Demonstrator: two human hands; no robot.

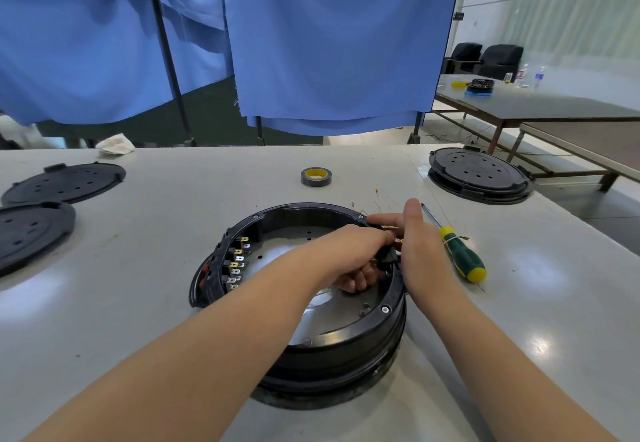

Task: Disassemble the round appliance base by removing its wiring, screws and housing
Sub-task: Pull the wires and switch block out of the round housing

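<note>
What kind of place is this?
Probably a workshop or dismantling bench: an opened round appliance base on a grey table, a screwdriver beside it, and loose black covers set aside.

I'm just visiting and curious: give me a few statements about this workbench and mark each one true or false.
1. The screwdriver is held in the right hand. False: it lies on the table, beside that hand.
2. Both hands are at the right side of the round appliance base. True.
3. The roll of tape sits inside the base. False: it stands on the table beyond it.
4. The left hand reaches inside the base. True.
5. Black round covers lie at the table's left. True.
</note>
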